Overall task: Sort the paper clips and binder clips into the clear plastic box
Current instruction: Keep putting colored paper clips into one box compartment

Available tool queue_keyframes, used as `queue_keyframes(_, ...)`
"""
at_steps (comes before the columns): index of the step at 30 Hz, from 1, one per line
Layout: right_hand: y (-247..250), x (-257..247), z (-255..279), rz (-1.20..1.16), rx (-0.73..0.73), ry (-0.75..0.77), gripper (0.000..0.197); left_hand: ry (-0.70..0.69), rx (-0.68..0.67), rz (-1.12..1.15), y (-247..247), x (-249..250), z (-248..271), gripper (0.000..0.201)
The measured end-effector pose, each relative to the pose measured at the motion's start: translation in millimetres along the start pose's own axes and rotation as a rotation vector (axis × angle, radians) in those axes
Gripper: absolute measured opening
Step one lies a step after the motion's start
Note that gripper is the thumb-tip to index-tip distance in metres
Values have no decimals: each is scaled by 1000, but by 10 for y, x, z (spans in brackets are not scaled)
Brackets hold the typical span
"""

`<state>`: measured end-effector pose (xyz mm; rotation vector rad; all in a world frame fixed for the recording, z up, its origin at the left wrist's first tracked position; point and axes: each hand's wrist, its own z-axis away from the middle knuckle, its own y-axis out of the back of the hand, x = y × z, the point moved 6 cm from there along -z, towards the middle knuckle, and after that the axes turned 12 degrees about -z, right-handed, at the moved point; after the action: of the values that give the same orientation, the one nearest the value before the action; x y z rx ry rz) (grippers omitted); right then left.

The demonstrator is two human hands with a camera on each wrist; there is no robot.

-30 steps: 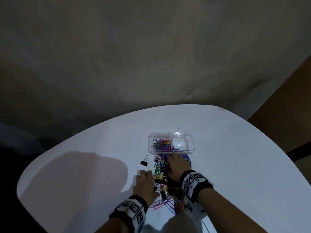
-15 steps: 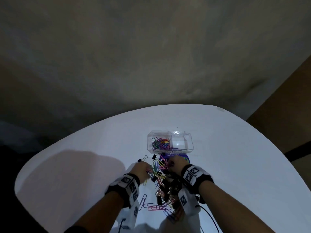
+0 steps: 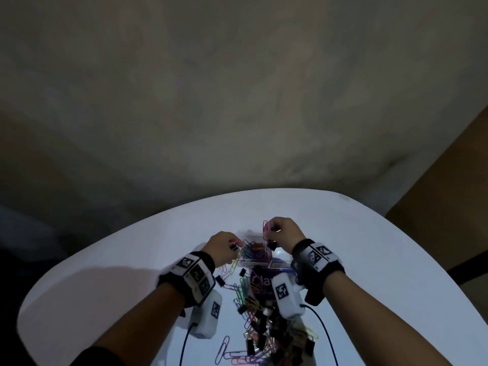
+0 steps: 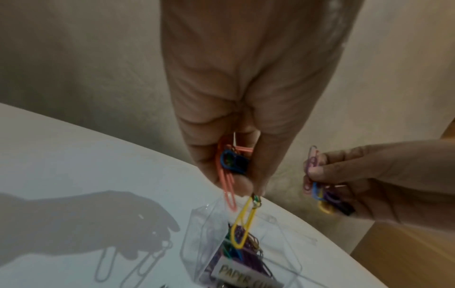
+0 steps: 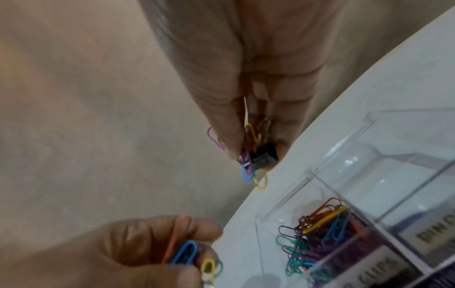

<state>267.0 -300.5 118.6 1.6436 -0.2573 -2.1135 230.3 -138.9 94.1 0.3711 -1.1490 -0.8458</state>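
The clear plastic box stands on the white table, its left compartment holding coloured paper clips and its right compartment bare. My left hand hovers over the box's left side and pinches a bunch of paper clips; a yellow clip dangles from it into the box. My right hand is above the box's far right edge and pinches several paper clips together with a black binder clip. A mixed pile of clips lies near me.
A purple round printed thing lies just in front of the box. Loose paper clips are scattered at the near table edge. The table's curved far rim meets a dim wall. Cables trail from the wrist cameras.
Both hands have risen from the pile and moved forward to the box, each carrying a bunch of clips. The head view has tilted, so the box now sits between the hands.
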Motion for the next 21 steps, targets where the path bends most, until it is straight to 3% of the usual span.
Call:
queue_keyframes(3, -93, -3, -208, 16, 57, -31, 34, 29, 68, 8, 74, 77, -155, 27)
queue_keyframes(6, -213, 64, -281, 139, 15, -85, 14, 76, 129, -1, 60, 148, -307, 26)
queue_keyframes(8, -248, 171, -335, 128, -5, -127, 20, 110, 130, 5, 5, 167, -396, 26)
queue_keyframes(13, -218, 373, -443, -113, -40, -201, 51, 125, 134, -39, -42, 220, -545, 32)
queue_keyframes(18, 16, 355, -185, -406, -24, -220, 42, 73, 48, -45, -64, 313, -601, 29)
queue_keyframes(21, 126, 469, 78, -456, -20, -190, 43, 52, -7, -127, -89, 352, -568, 25)
